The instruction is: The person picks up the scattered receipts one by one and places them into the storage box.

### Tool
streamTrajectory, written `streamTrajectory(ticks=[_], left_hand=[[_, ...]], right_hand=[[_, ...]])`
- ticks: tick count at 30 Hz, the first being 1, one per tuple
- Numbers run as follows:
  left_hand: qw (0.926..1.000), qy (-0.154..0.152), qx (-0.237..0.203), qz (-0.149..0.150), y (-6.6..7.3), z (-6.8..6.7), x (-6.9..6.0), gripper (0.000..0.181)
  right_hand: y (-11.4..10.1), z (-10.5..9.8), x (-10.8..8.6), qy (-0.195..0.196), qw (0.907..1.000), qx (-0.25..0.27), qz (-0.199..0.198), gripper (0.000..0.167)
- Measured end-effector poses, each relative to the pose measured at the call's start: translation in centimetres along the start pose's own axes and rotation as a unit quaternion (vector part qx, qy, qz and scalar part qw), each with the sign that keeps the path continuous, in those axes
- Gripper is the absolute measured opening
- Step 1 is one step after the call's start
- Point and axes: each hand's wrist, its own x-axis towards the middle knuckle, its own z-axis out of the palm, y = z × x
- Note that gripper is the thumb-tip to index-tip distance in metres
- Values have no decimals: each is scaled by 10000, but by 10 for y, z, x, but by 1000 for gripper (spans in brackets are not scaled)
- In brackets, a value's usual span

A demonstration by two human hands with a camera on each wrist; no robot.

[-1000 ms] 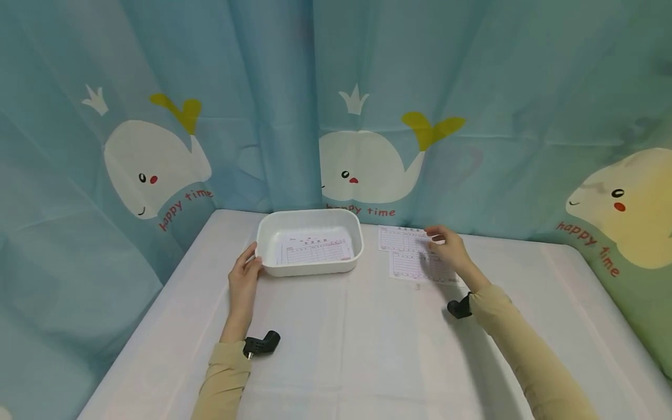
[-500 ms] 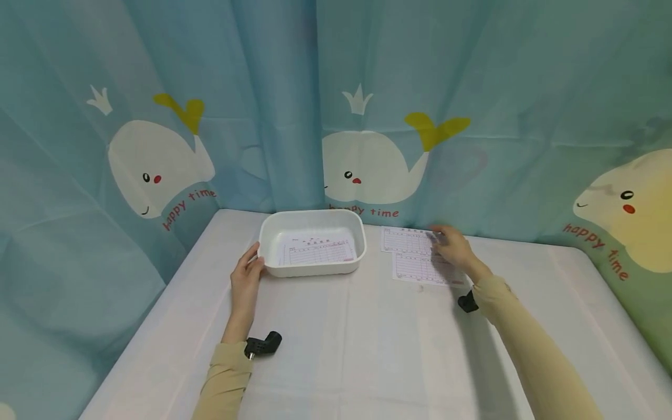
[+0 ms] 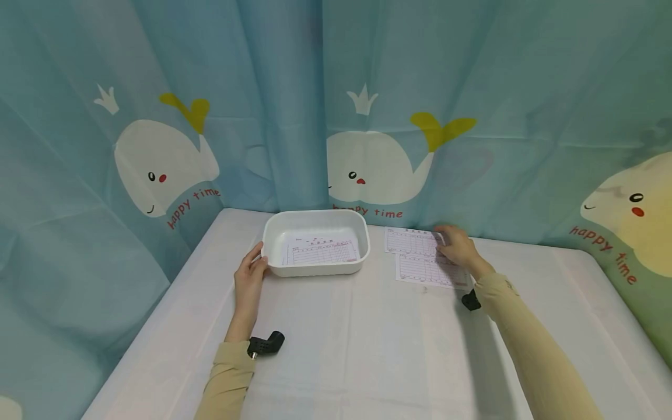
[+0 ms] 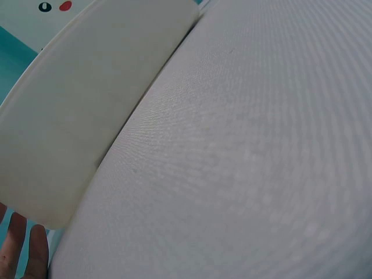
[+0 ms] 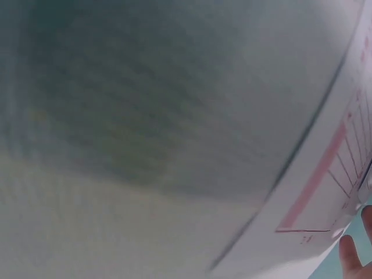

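At the back of the table stands a white plastic tub [image 3: 320, 270] with printed form slips [image 3: 321, 254] lying inside. My left hand [image 3: 249, 281] touches the tub's left end, its thumb by the front corner and its fingers along the side. In the left wrist view, straight fingers [image 4: 38, 247] show beside the tub wall. To the right, an upper form slip [image 3: 409, 241] and a lower form slip [image 3: 427, 270] lie flat, overlapping. My right hand [image 3: 459, 248] is at the upper slip's right end, thumb and fingers spread apart. Its palm side is hidden.
A white cloth [image 3: 341, 344] covers the table. Close behind the tub and slips hangs a blue-green curtain [image 3: 294, 116] with whale prints. A black wrist camera [image 3: 266, 343] sits on the left forearm, another [image 3: 471, 300] on the right.
My right hand has come down and slightly right onto the upper slip's right end. My left hand stays at the tub. The whole scene has shifted slightly right in view.
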Motion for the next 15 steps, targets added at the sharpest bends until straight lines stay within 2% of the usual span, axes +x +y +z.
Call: streamTrajectory(ticks=[7,15], left_hand=[[9999,-12,100,46,0,0,1,44],[9999,-8,99,34,0,0,0,44]], right_hand=[[-4,-1,1,-6,9999,-165,33,51],[-3,-1,1,-93,9998,-85,135,52]])
